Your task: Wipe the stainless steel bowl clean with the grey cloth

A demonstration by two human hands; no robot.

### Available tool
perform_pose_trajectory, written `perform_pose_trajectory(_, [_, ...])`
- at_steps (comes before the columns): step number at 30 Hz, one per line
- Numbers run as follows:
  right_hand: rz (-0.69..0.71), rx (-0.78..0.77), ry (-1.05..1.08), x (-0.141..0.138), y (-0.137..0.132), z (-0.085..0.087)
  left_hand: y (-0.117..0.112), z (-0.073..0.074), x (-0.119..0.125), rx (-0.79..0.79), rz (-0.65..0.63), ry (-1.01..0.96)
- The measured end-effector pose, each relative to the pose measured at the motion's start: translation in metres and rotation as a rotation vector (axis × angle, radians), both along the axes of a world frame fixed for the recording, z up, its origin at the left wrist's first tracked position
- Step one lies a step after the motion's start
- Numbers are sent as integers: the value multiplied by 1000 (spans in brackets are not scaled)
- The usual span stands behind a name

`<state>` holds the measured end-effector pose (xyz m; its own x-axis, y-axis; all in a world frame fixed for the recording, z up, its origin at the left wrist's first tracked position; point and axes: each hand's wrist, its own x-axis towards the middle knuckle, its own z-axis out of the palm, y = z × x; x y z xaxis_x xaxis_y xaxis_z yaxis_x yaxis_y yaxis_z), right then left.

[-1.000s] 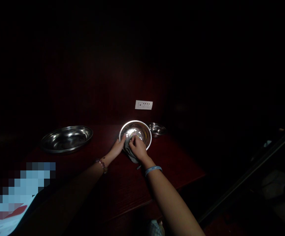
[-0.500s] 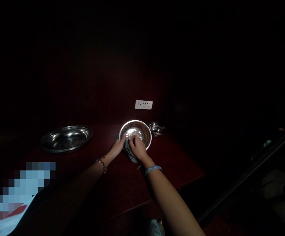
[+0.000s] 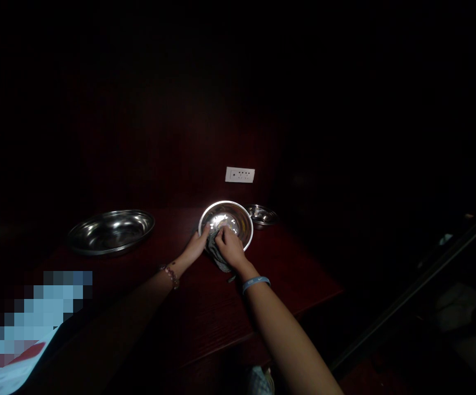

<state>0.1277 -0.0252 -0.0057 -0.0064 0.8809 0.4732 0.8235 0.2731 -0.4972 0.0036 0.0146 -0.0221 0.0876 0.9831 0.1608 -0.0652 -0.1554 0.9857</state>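
A round steel bowl [image 3: 238, 215] sits tilted toward me on a dark red wooden table [image 3: 205, 307]. My left hand [image 3: 196, 246] grips the bowl's near left rim, fingers curled around it. My right hand [image 3: 230, 248] is closed on a grey checked cloth [image 3: 218, 257] and presses it into the bowl's near inner side. The cloth hangs over the rim onto the table. A beaded bracelet is on my left wrist and a blue band on my right.
A large oval steel dish [image 3: 111, 231] lies to the left. A small steel bowl [image 3: 262, 215] stands just right of and behind the held bowl. A white socket plate [image 3: 240, 175] is on the dark wall behind. The table's edge falls away at right.
My right hand has shifted the cloth slightly inside the bowl. The left hand and the bowl have barely moved.
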Motion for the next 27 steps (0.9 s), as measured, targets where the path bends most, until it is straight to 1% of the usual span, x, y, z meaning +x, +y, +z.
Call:
perform_pose_trajectory(10, [0, -10, 14, -1, -2, 3, 1, 1, 0, 28, -9, -2])
perform_pose_trajectory(13, [-2, -15, 14, 0, -2, 2, 1, 1, 0, 14, -6, 2])
perform_pose_trajectory(19, [26, -35, 34, 0, -5, 4, 1, 1, 0, 6, 19, -8])
perform_pose_trajectory(27, [70, -39, 72, 1, -7, 7, 1, 1, -1, 28, 9, 5])
